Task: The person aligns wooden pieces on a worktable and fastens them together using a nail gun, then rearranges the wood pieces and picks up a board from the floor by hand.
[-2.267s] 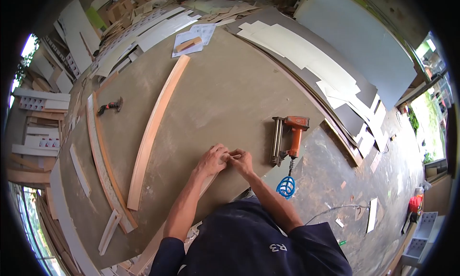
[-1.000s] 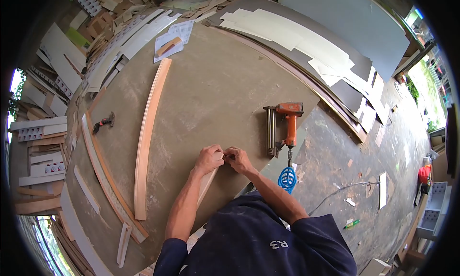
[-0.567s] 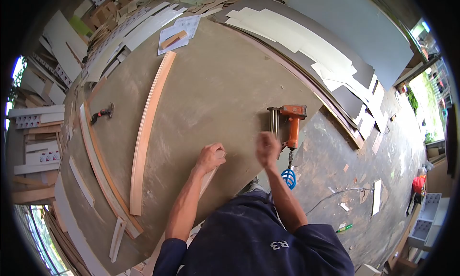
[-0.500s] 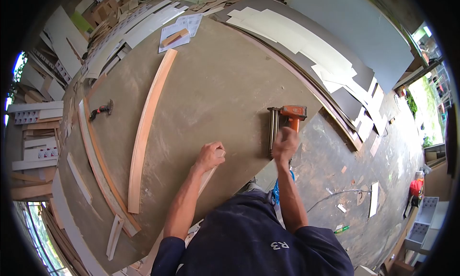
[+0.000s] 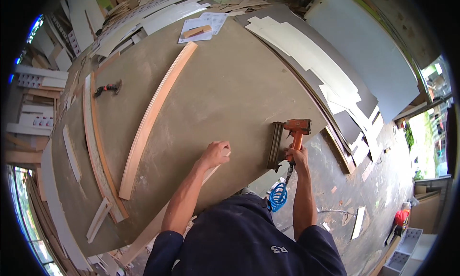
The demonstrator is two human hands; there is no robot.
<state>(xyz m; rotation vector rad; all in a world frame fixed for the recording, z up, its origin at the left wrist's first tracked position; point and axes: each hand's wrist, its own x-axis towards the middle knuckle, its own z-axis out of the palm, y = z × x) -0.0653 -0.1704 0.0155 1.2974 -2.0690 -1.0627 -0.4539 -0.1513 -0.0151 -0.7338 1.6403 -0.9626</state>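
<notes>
My left hand (image 5: 215, 154) is closed around the end of a narrow wooden strip (image 5: 210, 174), which runs back toward my body under my forearm. At the table's right edge, my right hand (image 5: 299, 158) wraps round the lower handle of an orange nail gun (image 5: 299, 127). The gun's dark magazine points toward my body and lies along the tabletop. A blue coiled air hose (image 5: 278, 197) hangs below the handle, by my waist. Left of my hands, a long curved wooden piece (image 5: 155, 118) lies on the brown tabletop (image 5: 230, 84).
Farther left lie a hammer (image 5: 108, 88), a second curved frame piece (image 5: 98, 156) and short white-edged strips (image 5: 72, 153). Papers (image 5: 203, 27) with a wood block (image 5: 197, 32) rest at the far edge. White sheets (image 5: 306, 56) are stacked beyond the right edge.
My right hand, blurred beside the nail gun before, now grips its handle, and the gun sits slightly turned. My left hand keeps the wooden strip. The view has shifted a little.
</notes>
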